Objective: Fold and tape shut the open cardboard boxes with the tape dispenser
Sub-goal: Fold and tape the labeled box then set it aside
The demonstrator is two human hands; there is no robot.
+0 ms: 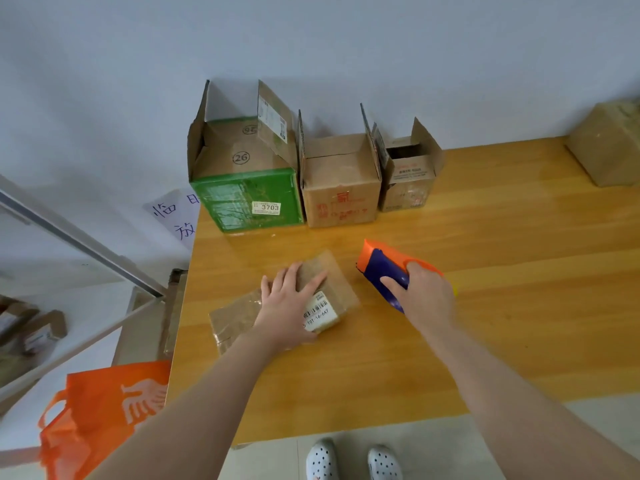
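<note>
Cardboard boxes stand in a row at the back of the wooden table, against the white wall, all three with their flaps up. On the left is the green box with a "3703" label, just beside it the brown box with red print, and right of that the smaller open box. A fourth, closed box sits well apart at the table's far right.

Nearer to me, towards the table's left edge, lies the flat parcel box, turned at an angle, with a white barcode label on its top. My left hand rests palm down on it, fingers straight and spread, covering part of the label.

My right hand is curled round the rear of the tape dispenser, an orange and dark blue one. Its nose points away from me and to the left. It is just to the right of the flat parcel box and apart from it; I cannot tell whether it rests on the wood or hangs above it.

Off the table's left side hangs an orange bag with a white hand print. A handwritten paper sign is stuck on the wall, partly hidden by the green box. My white perforated shoes show below the table's near edge.
</note>
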